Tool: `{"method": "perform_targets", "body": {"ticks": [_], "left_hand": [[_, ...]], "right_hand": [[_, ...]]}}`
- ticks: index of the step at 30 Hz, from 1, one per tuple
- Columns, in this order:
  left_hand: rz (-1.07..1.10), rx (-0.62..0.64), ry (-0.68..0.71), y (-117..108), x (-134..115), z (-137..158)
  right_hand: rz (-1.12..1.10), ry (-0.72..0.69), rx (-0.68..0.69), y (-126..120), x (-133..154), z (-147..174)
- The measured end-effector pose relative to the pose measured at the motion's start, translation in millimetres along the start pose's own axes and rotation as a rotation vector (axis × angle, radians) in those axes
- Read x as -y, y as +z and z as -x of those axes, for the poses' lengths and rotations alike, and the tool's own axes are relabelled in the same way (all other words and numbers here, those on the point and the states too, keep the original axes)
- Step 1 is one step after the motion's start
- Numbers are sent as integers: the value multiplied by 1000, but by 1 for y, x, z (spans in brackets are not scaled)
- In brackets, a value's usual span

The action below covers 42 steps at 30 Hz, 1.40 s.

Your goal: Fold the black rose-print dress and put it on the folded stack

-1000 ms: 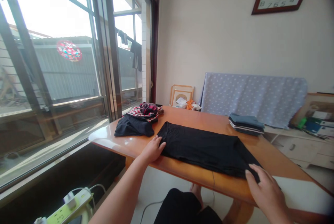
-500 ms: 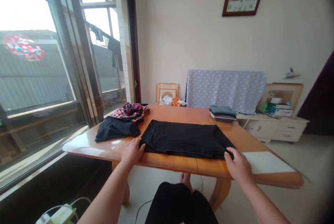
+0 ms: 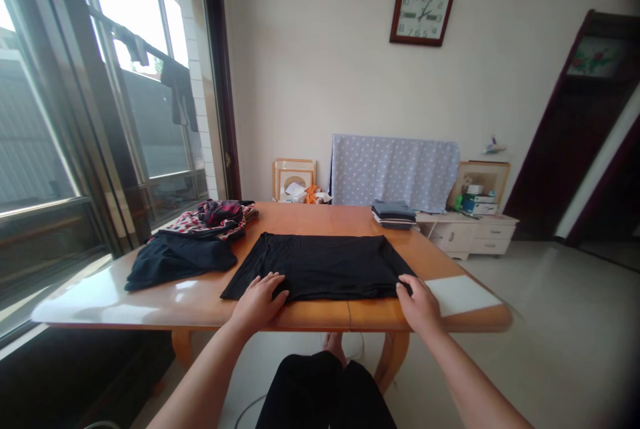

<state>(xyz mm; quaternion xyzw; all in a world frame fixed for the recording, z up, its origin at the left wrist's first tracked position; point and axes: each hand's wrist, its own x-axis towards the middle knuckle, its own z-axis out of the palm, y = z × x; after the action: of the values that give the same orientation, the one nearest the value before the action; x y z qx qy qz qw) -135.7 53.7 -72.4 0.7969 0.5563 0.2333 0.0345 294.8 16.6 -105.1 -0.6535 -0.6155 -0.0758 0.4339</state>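
Observation:
A black garment (image 3: 330, 265), folded into a broad flat rectangle, lies along the near side of the wooden table. My left hand (image 3: 263, 299) rests flat on its front left part, fingers apart. At the front right corner, my right hand (image 3: 420, 301) has its fingers and thumb closed on the cloth edge. The garment's left end spreads out past my left hand in a slanted corner. Its exact kind cannot be told. To the left sits a crumpled dark garment (image 3: 180, 259), in front of a pile of red, white and black patterned clothes (image 3: 215, 217).
A neat stack of folded clothes (image 3: 394, 214) stands at the table's (image 3: 305, 219) far right. A white sheet (image 3: 465, 294) lies on the right near corner. Behind are a dotted cloth (image 3: 395, 172) and a white cabinet (image 3: 493, 232); a window (image 3: 155, 95) is on the left.
My left hand has moved right from the garment's left edge onto its front part and now lies flat. My right hand stays at the right corner. The view has turned right.

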Motion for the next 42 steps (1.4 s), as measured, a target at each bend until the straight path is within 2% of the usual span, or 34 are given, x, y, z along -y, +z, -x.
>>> {"method": "perform_targets", "body": {"ticks": [6,10,13,20,24,28,33,37,42], "left_hand": [[18,85,-2,-4,2,-1],[16,87,-1,-3,3,-3],[22,93,-4,-3,2,-2],[98,67,-3,-16,-8,3],[42,44,41,-11,-15,5],[84,17,52,-4,-16,3],[186,24,99,-10,-13,2],[193,82,66,-16,-17,3],[207,59,38,-14,-20,0]], "right_hand": [[27,-199,0,-2,24,1],[65,-311,141,-5,49,10],[111,-290,216,-7,59,16],[86,-232,195,-10,61,16],[81,-216,210,-8,63,17],[76,-233,227,-4,65,14],[30,-237,250,-1,62,12],[20,-267,244,1,58,12],[8,-281,214,-1,59,12]]}}
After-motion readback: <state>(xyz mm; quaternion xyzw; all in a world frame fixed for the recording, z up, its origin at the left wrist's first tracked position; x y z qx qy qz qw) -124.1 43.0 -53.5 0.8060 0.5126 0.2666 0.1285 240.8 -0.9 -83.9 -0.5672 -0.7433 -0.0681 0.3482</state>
